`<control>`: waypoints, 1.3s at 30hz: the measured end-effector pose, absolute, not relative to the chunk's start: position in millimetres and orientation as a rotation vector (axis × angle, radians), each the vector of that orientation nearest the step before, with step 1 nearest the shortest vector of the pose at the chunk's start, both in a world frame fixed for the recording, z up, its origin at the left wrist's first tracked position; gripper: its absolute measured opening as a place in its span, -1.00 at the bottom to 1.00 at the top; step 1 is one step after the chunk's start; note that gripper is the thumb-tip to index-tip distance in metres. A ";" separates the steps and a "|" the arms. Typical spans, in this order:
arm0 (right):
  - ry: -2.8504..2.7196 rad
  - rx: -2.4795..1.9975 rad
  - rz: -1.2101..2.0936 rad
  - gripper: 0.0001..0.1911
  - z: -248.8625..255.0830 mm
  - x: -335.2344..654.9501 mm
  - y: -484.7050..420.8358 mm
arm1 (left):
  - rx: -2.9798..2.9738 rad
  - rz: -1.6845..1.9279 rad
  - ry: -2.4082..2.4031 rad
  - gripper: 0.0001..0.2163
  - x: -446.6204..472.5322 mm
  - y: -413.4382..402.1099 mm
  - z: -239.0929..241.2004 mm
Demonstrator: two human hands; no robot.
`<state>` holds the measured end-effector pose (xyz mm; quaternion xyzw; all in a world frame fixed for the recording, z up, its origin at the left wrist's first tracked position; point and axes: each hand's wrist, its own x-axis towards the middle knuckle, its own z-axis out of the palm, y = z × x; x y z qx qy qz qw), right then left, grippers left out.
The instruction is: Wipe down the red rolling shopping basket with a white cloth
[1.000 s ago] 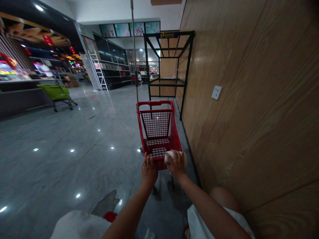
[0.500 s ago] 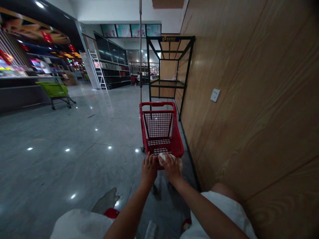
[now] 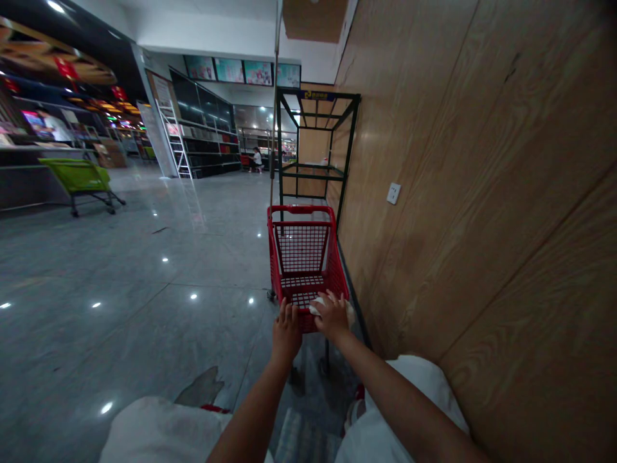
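A red plastic shopping cart [image 3: 303, 247] stands before me, its handle at the far end and its near rim toward me. My left hand [image 3: 288, 326] is closed over the left part of that near rim, fingers curled over the edge. On the right part of the rim, my right hand [image 3: 331, 316] presses a crumpled white cloth [image 3: 317, 305] against the plastic. Part of the cloth lies hidden under the palm, and some of it sticks out on the right side.
A wood-panelled wall [image 3: 414, 270] with a socket [image 3: 394, 193] runs close along the right. Behind the cart is a dark metal frame [image 3: 344, 173]. A green cart [image 3: 80, 177] stands at far left, near a counter. A ladder [image 3: 178, 145] leans by dark shelves [image 3: 207, 128].
My view has turned a little to the right, so the surroundings sit further left. The right hand with the cloth has shifted slightly along the rim; the left still holds it.
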<state>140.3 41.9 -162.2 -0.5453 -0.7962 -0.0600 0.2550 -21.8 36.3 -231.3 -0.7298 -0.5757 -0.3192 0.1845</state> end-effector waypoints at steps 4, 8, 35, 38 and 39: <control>-2.180 -1.480 -0.221 -0.57 -172.8 118.9 23.9 | -2.037 -0.966 -1.642 -0.62 -19.7 30.1 -239.2; -2.265 -1.381 -0.281 -0.60 -180.0 95.9 19.2 | -2.048 -0.965 -1.668 -0.61 -22.9 27.2 -242.4; -2.351 -1.251 -0.322 -0.57 -187.6 143.9 24.1 | -2.319 -0.663 -1.552 -0.44 -78.6 14.4 -210.4; -2.365 -1.288 -0.345 -0.54 -184.9 185.8 28.3 | -2.249 -0.713 -1.619 -0.45 -75.0 15.1 -210.5; -2.353 -1.300 -0.360 -0.53 -186.2 190.6 28.7 | -2.221 -0.743 -1.639 -0.46 -69.7 14.5 -211.8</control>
